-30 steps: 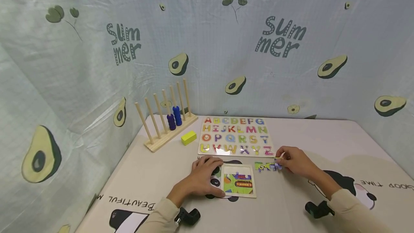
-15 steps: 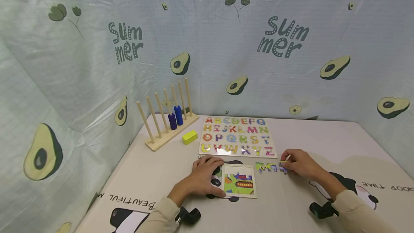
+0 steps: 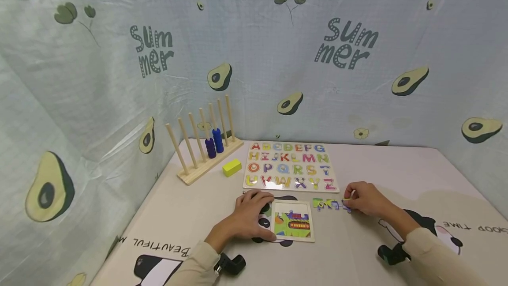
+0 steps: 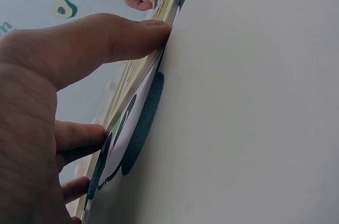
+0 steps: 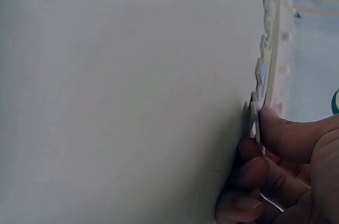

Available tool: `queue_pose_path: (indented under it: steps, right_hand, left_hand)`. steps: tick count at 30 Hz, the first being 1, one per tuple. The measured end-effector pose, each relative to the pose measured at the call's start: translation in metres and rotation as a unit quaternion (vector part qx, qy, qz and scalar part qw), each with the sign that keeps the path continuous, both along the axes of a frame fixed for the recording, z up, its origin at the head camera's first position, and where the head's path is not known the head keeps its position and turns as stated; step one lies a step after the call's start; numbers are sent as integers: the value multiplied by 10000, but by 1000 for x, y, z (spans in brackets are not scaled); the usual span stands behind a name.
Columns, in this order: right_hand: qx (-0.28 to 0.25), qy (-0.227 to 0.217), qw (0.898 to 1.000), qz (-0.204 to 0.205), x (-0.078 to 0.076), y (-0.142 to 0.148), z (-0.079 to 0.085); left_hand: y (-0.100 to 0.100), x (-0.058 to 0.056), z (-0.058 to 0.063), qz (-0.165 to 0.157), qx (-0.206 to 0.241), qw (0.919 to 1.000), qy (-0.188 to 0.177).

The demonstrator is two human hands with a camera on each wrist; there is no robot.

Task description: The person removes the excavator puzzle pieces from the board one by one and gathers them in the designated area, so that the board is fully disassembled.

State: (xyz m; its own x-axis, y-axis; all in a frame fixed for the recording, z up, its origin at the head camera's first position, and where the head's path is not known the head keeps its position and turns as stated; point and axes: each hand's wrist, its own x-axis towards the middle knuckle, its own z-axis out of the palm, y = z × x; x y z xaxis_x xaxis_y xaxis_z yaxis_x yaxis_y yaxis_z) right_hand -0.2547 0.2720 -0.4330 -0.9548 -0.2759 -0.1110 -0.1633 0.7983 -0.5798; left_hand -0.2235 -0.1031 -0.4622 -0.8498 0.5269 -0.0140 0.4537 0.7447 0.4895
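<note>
A square wooden jigsaw tray lies on the table, partly filled with pieces showing a tracked vehicle on green ground. My left hand holds its left side, thumb at the near edge and fingers toward the far corner. In the left wrist view the thumb presses on the tray's rim. To the right of the tray lie several loose jigsaw pieces in a row. At the right end of that row, my right hand pinches a jigsaw piece between thumb and fingers; those fingers partly hide it.
Behind the tray lies an alphabet board with colourful letters. A wooden peg stand with blue and purple beads stands at the back left, a yellow block beside it. A printed curtain hangs behind the table.
My right hand has shifted slightly to the right, away from the other loose pieces, still pinching a jigsaw piece. My left hand and the tray stay in place.
</note>
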Motion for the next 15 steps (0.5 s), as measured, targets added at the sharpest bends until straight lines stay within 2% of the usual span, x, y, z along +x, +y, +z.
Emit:
queue_pose_path:
  steps: [3,9,15]
  right_hand:
    - [427,90,9990,-23,-2,-3,1]
    - [828,131,9965,-54,-3,-6,0]
    - [873,150,9960,-76,-2,-1,0]
  left_hand:
    - [-1,1,2,16,9,10000,-11]
    - [-2,1,2,-33,-14,10000,-17]
    - [0,0,-1,-23,-38,10000,11]
